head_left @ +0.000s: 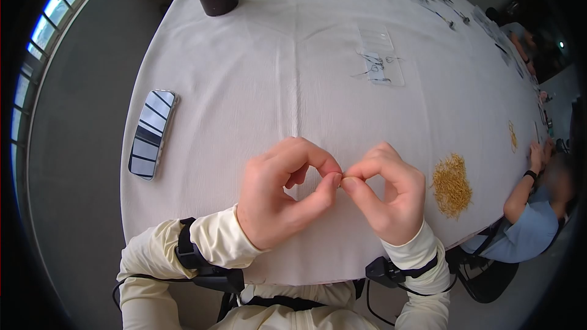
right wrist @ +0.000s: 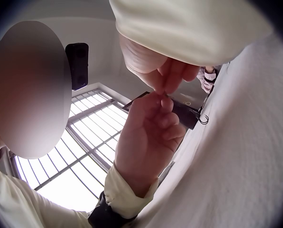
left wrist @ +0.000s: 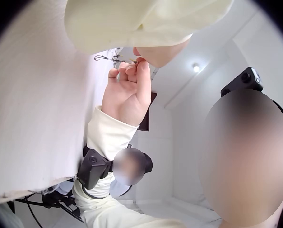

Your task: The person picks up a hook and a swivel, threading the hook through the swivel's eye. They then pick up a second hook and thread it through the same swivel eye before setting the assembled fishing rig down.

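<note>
Head view:
- Small piece [head_left: 340, 186], mostly hidden: pinched by left hand [head_left: 278, 192] and right hand [head_left: 391, 192] fingertips, apparently for fine control.
- Golden pile [head_left: 452, 186]: placed beside the right hand, likely for easy reach.

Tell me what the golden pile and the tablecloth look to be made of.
Golden pile: thin pieces, possibly metal or shiny plastic, given the yellow glint; too small to settle. Tablecloth: matte fabric, judging by its soft creases.

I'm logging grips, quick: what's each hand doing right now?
Left hand: closed, fingers pinching a tiny piece by a dark wire hook.
Right hand: closed, fingers pinching at the same spot.
</note>
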Motion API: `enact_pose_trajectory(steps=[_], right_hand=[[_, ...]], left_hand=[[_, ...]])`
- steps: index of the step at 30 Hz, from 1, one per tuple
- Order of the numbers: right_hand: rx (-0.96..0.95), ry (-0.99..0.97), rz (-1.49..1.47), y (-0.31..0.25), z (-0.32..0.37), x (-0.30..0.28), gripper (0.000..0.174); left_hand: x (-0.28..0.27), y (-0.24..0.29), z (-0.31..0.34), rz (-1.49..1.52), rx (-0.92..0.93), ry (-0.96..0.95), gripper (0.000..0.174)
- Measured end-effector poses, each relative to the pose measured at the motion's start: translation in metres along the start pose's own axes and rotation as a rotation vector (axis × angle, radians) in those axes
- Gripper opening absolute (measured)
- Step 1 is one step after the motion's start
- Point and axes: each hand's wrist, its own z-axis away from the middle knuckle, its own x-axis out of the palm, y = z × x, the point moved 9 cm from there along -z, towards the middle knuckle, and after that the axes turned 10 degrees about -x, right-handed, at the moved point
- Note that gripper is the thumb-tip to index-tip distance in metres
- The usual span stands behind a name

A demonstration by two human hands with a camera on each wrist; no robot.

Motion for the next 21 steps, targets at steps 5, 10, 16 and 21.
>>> enact_pose_trajectory(steps=[5, 10, 16, 21], right_hand=[[0.017, -0.004, -0.019, 0.0, -0.001, 0.0, 0.006], [0.026, -0.005, -0.039, 0.0, -0.002, 0.001, 0.006], [0.113, 0.031, -0.131, 0.009, 0.002, 0.0, 0.003], [0.272, 0.055, -0.332, 0.023, 0.008, 0.003, 0.006]], left_hand=[[0.001, -0.001, -0.001, 0.007, -0.068, -0.015, 0.005], [0.001, -0.004, -0.001, 0.024, -0.089, -0.011, 0.005], [0.0, -0.005, -0.001, 0.014, -0.096, -0.006, 0.007], [0.0, -0.007, -0.001, 0.022, -0.089, -0.014, 0.009]])
